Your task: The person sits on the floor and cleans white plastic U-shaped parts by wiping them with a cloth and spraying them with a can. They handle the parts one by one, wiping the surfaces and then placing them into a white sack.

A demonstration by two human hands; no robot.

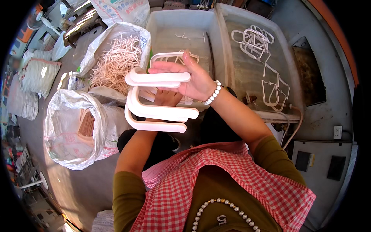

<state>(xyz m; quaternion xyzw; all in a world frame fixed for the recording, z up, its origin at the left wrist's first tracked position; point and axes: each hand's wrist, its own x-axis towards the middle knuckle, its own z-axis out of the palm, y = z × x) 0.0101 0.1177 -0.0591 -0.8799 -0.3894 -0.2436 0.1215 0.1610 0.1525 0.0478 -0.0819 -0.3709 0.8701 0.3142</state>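
My right hand (194,77) is palm up above the tub, thumb raised and visible fingers stretched left. A pale pink U-shaped plastic piece (159,79) crosses in front of its palm and covers some fingers, so its hold is unclear. Just below, more U-shaped pieces (162,111) overlap in front of my left wrist. Only the back of my left hand (168,98) shows, reaching down at the near end of the tub; its fingertips are hidden. Behind both hands, a pale plastic frame (175,54) sits in the tub.
The translucent plastic tub (153,21) stands beside another tub (261,21) holding tangled pale plastic frames (252,39). To the left, a woven sack (92,59) holds many thin plastic scraps (118,59). A nearer open sack (100,116) contains stacked pink pieces (86,124). A hose (298,116) hangs at right.
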